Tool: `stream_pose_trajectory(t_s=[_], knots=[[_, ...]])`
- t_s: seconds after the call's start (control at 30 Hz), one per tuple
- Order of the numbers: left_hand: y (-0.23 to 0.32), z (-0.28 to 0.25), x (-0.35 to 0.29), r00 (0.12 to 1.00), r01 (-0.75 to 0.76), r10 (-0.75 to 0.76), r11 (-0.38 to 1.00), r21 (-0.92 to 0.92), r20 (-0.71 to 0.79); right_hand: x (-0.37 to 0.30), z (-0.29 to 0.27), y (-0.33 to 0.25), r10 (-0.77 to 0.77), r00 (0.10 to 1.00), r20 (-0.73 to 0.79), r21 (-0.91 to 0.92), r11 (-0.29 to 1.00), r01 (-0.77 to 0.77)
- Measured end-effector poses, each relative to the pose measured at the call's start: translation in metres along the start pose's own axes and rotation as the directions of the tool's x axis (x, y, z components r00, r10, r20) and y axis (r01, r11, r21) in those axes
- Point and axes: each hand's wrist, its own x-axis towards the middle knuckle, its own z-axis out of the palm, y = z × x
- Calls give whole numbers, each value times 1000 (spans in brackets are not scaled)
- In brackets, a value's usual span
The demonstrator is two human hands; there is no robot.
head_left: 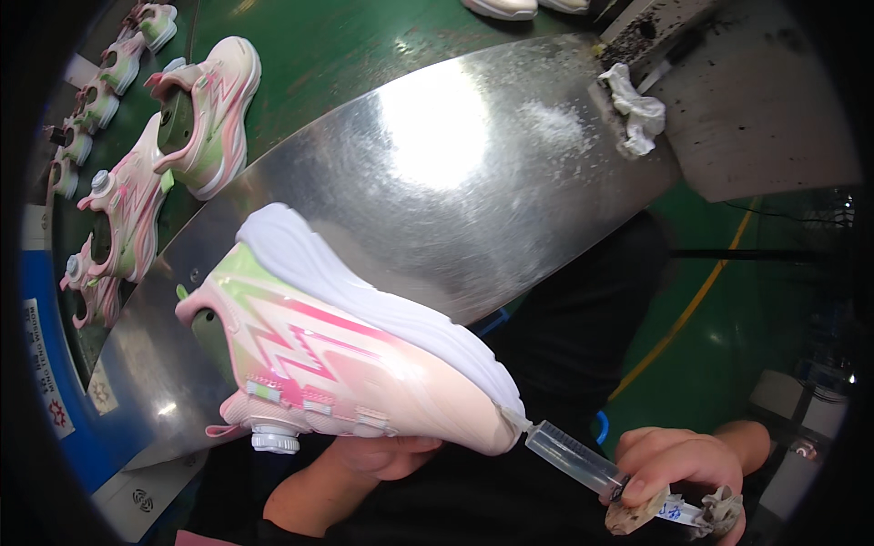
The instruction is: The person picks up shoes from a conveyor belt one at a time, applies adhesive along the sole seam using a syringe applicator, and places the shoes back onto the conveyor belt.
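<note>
A pink, white and green sneaker (364, 364) lies tilted on its side in front of me, its white sole facing up and away and its toe to the right. My left hand (390, 457) is closed on it from below; the shoe hides part of the fingers. A clear syringe (575, 460) is gripped in my right hand (685, 458), its narrow tip touching the toe where sole meets upper. Dirty wadding (637, 512) and a whitish strip with blue marks sit around the syringe's back end by the fingers. A white dial (275, 440) sticks out near the shoe's tongue.
A shiny metal work surface (364, 218) curves beneath the shoe, with white crumbs (560, 127) and a crumpled white tissue (640, 109) at its far right. Beyond it, a green surface (319, 55) carries more matching sneakers (211, 118), several in a row at the left.
</note>
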Motion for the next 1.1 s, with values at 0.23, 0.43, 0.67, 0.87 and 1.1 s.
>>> stream_pose_trajectory(t_s=[0.23, 0.43, 0.67, 0.87, 1.1], knots=[[-1, -5, 22, 995, 104, -103, 988, -118, 12, -16, 1, -4, -83, 995, -50, -122, 990, 76], [4, 16, 46, 992, 19, -10, 997, -73, 123, -21, 1, -1, -114, 984, -139, -193, 978, 86], [6, 24, 59, 990, -9, 31, 987, -159, 134, -12, 11, 11, -265, 957, -116, -459, 869, 185], [9, 26, 59, 979, -9, 63, 964, -265, 195, 0, 14, 19, -299, 953, -49, -603, 770, 211], [8, 29, 59, 973, -18, 75, 968, -249, 218, 5, 21, 32, -323, 946, -19, -826, 538, 167]])
